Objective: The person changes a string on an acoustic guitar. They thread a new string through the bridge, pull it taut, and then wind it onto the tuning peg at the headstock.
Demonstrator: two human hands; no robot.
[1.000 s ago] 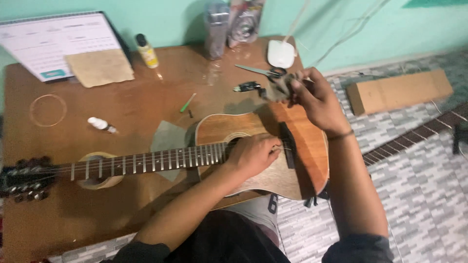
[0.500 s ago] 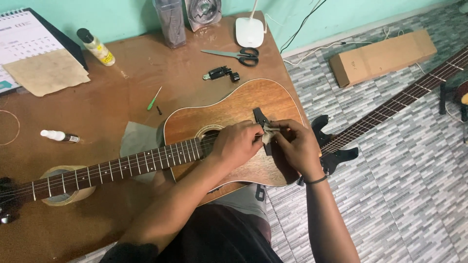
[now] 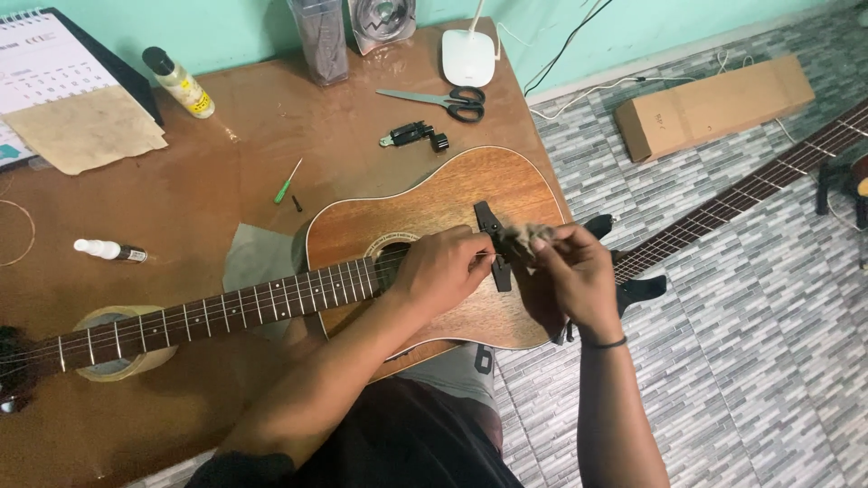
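A brown acoustic guitar [image 3: 434, 203] lies flat across the wooden table [image 3: 226, 126], neck to the left. My left hand [image 3: 441, 268] rests over the strings beside the sound hole, fingertips at the dark bridge [image 3: 489, 244]. My right hand [image 3: 570, 276] pinches a small crumpled grey cloth [image 3: 527, 237] just right of the bridge, over the guitar's lower bout.
On the table lie scissors [image 3: 443, 98], a black string winder [image 3: 414, 136], a green screwdriver [image 3: 287, 182], a small bottle [image 3: 179, 83], a white dropper bottle [image 3: 107, 249], a tape roll [image 3: 122, 342], a calendar [image 3: 50, 68] and sandpaper [image 3: 86, 131]. A cardboard box [image 3: 714, 104] and an electric guitar neck [image 3: 723, 212] lie on the tiled floor.
A second ago my right hand held the cloth up above the guitar; it came down to the bridge, then shifted slightly right. The view has tilted down and left.
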